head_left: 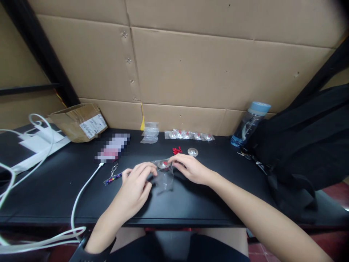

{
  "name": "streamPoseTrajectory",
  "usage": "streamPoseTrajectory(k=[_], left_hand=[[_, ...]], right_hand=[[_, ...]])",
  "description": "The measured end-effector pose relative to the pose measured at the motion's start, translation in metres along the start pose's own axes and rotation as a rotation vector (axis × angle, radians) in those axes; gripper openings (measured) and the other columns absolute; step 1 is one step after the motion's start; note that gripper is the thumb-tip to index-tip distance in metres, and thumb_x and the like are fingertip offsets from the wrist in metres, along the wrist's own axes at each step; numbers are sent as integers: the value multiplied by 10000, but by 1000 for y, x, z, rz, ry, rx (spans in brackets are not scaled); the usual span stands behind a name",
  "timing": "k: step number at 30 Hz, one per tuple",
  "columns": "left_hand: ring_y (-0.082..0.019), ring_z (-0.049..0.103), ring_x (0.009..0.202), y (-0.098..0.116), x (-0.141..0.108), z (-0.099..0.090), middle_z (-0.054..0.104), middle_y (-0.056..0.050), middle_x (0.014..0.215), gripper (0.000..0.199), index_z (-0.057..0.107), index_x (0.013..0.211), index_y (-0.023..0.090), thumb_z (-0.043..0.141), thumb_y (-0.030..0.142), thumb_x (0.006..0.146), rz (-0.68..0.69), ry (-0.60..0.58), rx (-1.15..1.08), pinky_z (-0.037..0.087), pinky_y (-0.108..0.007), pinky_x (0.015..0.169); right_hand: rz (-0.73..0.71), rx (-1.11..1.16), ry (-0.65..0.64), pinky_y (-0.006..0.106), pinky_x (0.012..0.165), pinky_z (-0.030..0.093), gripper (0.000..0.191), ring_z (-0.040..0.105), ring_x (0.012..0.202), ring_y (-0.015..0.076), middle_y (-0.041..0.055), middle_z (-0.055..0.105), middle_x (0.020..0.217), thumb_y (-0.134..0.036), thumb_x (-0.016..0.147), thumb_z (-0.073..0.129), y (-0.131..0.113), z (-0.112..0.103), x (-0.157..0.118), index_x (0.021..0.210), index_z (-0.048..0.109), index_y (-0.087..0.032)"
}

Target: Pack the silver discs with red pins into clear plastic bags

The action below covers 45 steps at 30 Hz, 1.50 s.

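Observation:
A clear plastic bag (164, 179) lies spread between my hands. Near its top is a small domed metal disc (163, 165), like a finger cymbal, with a bit of red on it. My left hand (137, 183) has its fingers closed on the bag's left edge. At the upper right corner, my right hand (191, 169) pinches the same bag with thumb and forefinger. Just beyond the right hand lie a bunched red cord (176, 150) and a loose domed metal disc (192, 152).
Several bagged discs (189, 135) line the back, beside flat clear bags (150, 131). A water bottle (251, 123) and black backpack (302, 145) stand right. To the left are a cardboard box (79, 122), a blurred phone (112, 147), a keychain (112, 178) and white cables (79, 198).

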<state>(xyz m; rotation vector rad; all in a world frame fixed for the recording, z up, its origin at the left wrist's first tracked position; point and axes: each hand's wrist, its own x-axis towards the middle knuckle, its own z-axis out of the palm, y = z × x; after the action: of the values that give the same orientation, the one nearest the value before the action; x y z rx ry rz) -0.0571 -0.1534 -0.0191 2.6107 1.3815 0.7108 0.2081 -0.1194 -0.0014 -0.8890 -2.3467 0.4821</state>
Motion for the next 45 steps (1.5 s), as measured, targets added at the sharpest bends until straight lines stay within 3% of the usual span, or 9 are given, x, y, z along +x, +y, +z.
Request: streamPoseTrajectory(k=[3,5,9,16,21,25,30,36,45], left_hand=[[-276,489,1299,1,4,5,593,-92,1379,399,584,1244,270,443,119,902,4,49,79,336,-432,963],[-287,483,1294,2,5,6,601,-93,1371,356,598,1255,288,466,186,940,32,49,102,341,-433,955],[-293,513,1244,5,6,4,654,-70,1293,203,694,1055,284,508,323,983,-30,100,89,339,-450,962],[-258,595,1127,6,8,-6,706,-22,1169,282,697,710,248,551,377,914,-140,23,-203,392,-400,919],[-279,598,1110,12,9,0,718,-15,1076,291,645,669,230,544,369,904,-248,52,-47,336,-436,907],[-276,599,1063,14,8,2,702,-32,1004,148,539,755,215,565,307,868,-240,158,31,337,-409,872],[-274,582,1180,17,4,-1,685,-59,1165,119,532,973,238,563,294,873,-47,232,-58,328,-404,932],[-242,661,1077,15,2,3,741,21,1083,556,446,1315,328,646,277,799,-74,46,-95,291,-415,983],[-233,668,1161,8,5,6,792,18,1010,396,429,1345,343,511,311,959,-151,60,-135,275,-432,987]], right_hand=[[-5,-113,1,335,978,480,196,607,1093,202,68,665,1127,-187,980,580,3,1,-2,1163,638,-224],[-13,-150,-12,337,959,491,212,606,1078,213,64,659,1120,-233,924,685,3,4,-2,1134,654,-227],[-19,-165,13,336,922,496,67,608,1015,205,56,661,1053,-215,941,652,2,9,-1,1003,676,-216],[46,111,-30,282,813,509,98,644,944,173,40,651,1056,-116,813,712,-7,2,-1,786,663,-196],[182,-47,28,342,871,480,189,621,934,198,38,665,953,-216,878,662,-15,10,-3,697,609,-199],[117,-159,65,356,870,471,36,595,943,217,63,658,990,-231,878,657,-19,10,-3,894,642,-202],[-138,-103,-58,395,1030,373,306,568,1180,242,82,657,1279,-207,863,664,-21,7,-3,1168,655,-211],[-30,-142,-148,405,959,330,285,591,1166,244,80,720,1225,-237,933,614,-20,12,-4,1213,661,-211],[62,-43,-56,415,981,337,282,654,1065,221,69,760,1116,-334,1009,569,-16,5,-2,1265,627,-230]])
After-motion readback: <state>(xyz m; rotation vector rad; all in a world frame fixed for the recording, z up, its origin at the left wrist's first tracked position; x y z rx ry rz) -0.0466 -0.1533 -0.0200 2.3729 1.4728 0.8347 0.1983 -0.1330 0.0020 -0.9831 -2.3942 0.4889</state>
